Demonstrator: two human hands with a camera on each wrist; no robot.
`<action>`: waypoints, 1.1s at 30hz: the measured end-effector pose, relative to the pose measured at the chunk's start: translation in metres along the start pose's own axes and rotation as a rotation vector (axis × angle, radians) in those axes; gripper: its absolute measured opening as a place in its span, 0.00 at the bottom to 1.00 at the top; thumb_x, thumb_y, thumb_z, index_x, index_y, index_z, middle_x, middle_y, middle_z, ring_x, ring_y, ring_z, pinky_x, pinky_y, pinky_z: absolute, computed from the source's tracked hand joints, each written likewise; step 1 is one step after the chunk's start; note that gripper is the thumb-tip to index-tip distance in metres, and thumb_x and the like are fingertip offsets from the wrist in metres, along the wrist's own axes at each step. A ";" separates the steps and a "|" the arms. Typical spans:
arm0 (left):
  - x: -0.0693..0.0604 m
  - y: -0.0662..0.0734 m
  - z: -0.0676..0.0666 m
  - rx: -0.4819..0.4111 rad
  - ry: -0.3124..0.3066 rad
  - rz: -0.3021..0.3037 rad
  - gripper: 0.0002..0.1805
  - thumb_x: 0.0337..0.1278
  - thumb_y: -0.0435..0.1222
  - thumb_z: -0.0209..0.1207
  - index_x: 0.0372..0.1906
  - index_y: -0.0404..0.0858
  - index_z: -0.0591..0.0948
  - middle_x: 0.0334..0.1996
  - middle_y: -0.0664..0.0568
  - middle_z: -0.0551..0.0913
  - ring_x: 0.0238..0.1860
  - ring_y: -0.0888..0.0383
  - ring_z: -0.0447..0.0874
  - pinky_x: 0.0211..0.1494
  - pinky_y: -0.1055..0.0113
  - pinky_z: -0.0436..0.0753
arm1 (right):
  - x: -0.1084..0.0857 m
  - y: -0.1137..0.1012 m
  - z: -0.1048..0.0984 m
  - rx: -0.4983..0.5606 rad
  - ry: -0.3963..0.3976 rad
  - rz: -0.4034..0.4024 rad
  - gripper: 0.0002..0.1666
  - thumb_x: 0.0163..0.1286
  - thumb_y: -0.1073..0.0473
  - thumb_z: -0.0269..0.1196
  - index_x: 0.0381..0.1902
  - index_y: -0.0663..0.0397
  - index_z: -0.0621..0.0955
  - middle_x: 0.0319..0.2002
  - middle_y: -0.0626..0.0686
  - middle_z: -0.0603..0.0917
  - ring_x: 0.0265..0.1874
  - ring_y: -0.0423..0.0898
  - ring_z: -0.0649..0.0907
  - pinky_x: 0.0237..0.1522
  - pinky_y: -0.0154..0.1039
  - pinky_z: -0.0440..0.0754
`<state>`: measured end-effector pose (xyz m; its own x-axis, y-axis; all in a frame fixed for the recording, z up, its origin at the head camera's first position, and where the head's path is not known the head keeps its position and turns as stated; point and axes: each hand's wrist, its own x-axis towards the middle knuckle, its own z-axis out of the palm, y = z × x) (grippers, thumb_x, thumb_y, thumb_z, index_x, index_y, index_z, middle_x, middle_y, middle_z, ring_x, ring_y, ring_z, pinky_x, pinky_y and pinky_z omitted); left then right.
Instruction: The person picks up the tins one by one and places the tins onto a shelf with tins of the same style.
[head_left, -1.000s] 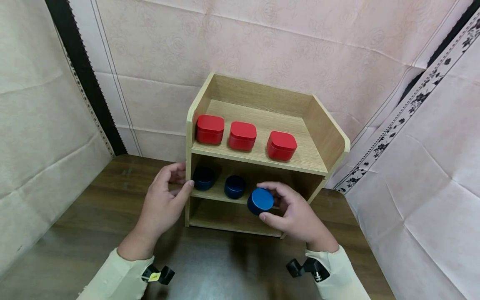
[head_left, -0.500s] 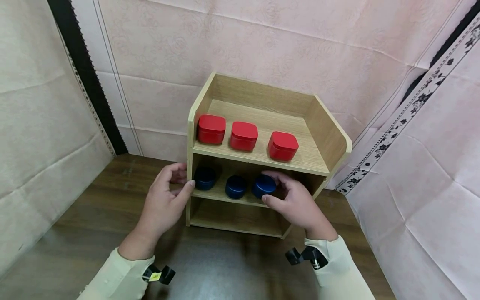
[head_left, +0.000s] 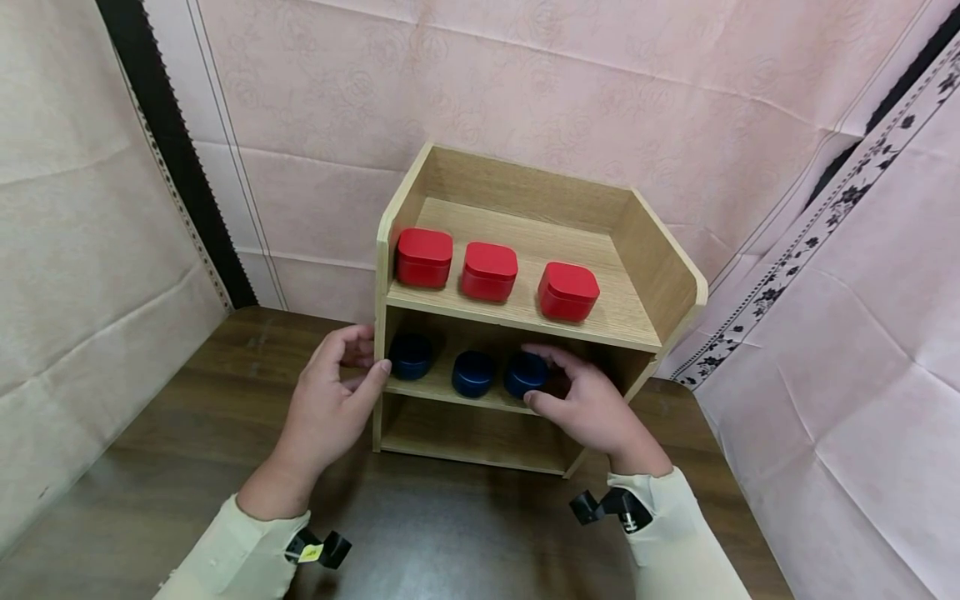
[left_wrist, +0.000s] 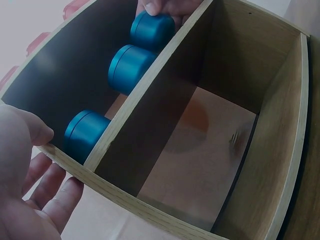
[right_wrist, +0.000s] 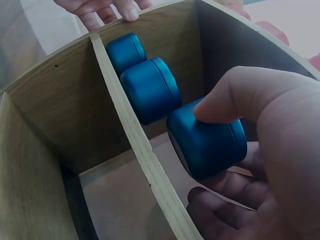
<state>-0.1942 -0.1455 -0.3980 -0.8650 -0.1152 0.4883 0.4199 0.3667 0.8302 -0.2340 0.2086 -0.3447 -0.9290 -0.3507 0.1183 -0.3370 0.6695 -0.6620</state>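
In the head view my right hand [head_left: 588,408] holds a round blue tin [head_left: 525,375] at the right of the wooden shelf unit's [head_left: 480,315] middle level. The right wrist view shows the thumb on one side of that tin [right_wrist: 207,142] and fingers on the other. A second blue tin [head_left: 472,374] stands just left of it, and a third blue tin [head_left: 410,357] sits near the left panel. My left hand [head_left: 333,408] grips the unit's left side panel, thumb at the front edge and fingers outside, as the left wrist view shows.
Three red square tins with rounded corners stand on the top level: a left one [head_left: 424,258], a middle one [head_left: 489,272] and a right one [head_left: 567,292]. Below the blue tins is a bottom compartment [head_left: 472,433]. Pale patterned cloth [head_left: 525,83] hangs behind the dark wooden table [head_left: 420,533].
My right hand has carried the blue tin back and up from in front of the unit onto the middle level, tilting it level. The left hand stays on the side panel.
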 end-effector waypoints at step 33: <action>0.001 0.002 0.001 0.010 -0.006 -0.022 0.23 0.81 0.36 0.67 0.72 0.37 0.76 0.60 0.44 0.83 0.57 0.54 0.81 0.51 0.81 0.86 | 0.000 0.002 0.007 -0.082 -0.020 -0.025 0.41 0.74 0.48 0.73 0.82 0.31 0.74 0.77 0.53 0.80 0.73 0.56 0.81 0.76 0.62 0.82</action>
<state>-0.1946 -0.1444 -0.3962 -0.8757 -0.1181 0.4683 0.3980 0.3729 0.8382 -0.2333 0.2056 -0.3515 -0.9171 -0.3806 0.1185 -0.3722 0.7113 -0.5962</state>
